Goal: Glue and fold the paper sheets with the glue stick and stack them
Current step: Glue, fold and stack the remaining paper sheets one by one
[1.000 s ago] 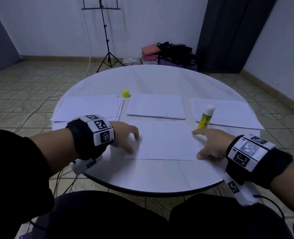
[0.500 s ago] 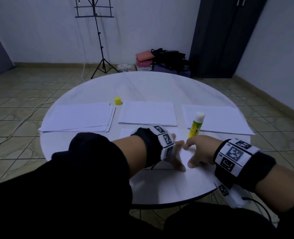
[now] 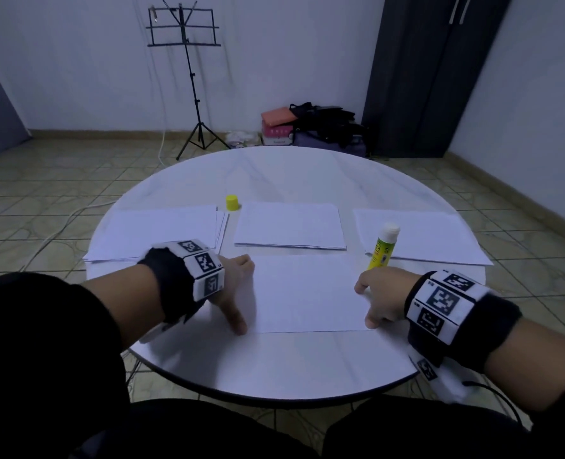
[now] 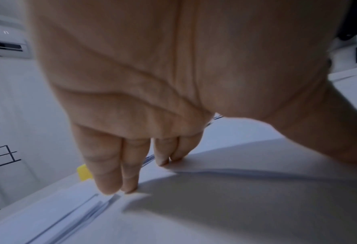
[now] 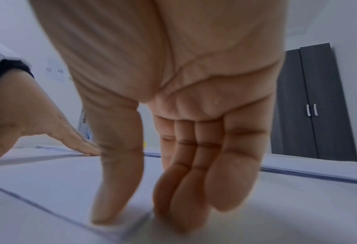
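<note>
The paper sheet (image 3: 307, 293) lies flat on the round white table (image 3: 274, 366) right in front of me, between my two hands. My left hand (image 3: 233, 293) rests at its left edge, fingers straight, tips on the paper, gripping nothing. My right hand (image 3: 378, 298) sits at the near right corner, thumb on the sheet, fingers beside it, also spread and holding nothing. The glue stick (image 3: 383, 246) stands upright, uncapped, just beyond my right hand. Its yellow cap (image 3: 232, 203) sits farther back, between the left paper stack (image 3: 155, 233) and the middle stack (image 3: 291, 228). A third stack (image 3: 423, 236) lies to the right.
</note>
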Demonstrator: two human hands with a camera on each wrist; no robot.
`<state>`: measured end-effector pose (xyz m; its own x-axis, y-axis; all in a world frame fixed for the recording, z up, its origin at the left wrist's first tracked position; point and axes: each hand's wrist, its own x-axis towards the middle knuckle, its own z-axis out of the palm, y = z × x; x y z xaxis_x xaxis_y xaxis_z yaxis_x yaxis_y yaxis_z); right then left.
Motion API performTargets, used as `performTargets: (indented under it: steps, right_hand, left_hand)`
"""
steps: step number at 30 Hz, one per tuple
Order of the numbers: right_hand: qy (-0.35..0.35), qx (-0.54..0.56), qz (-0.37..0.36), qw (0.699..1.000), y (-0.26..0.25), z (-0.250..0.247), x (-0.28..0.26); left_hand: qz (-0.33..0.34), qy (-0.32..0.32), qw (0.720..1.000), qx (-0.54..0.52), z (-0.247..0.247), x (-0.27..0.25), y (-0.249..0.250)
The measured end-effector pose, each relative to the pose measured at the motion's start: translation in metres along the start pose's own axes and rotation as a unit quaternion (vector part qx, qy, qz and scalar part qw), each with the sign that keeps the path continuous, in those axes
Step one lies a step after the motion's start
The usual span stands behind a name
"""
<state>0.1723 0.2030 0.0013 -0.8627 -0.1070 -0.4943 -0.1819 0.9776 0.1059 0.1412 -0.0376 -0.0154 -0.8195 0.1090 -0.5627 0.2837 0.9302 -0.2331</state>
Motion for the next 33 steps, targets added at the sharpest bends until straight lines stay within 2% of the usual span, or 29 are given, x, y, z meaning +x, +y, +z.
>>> performTargets:
  steps: [5,8,10,12,16,25,33]
  right_hand:
    - [0.045,-0.053,-0.027,0.997,-0.028,-0.013,0.003]
    - [0.077,-0.001,-0.12,0.99,-0.063,-0.02,0.009]
    - [0.053,0.029,-0.187,0.981,-0.088,-0.022,0.014]
    - [0.02,0.012,-0.212,0.977,-0.106,-0.022,0.02]
    - [-0.009,-0.027,-0.2,0.979,-0.1,-0.018,0.029]
    - [-0.036,0.013,-0.095,0.995,-0.008,-0.001,0.006]
    - [-0.035,0.028,-0.079,0.996,0.004,0.009,0.002]
  left_hand:
    - [0.018,0.007,1.0,0.007,0.006,-0.003,-0.01]
    - [0.034,0.028,0.999,0.004,0.011,-0.005,-0.013]
    - [0.04,0.034,0.999,0.005,0.012,-0.005,-0.013]
    - [0.043,0.045,0.998,-0.005,0.014,-0.004,-0.015]
    - [0.033,0.044,0.998,-0.021,0.018,-0.007,-0.017]
    - [0.046,0.035,0.998,-0.035,0.015,-0.017,-0.018]
    - [0.033,0.03,0.998,-0.052,0.017,-0.014,-0.018]
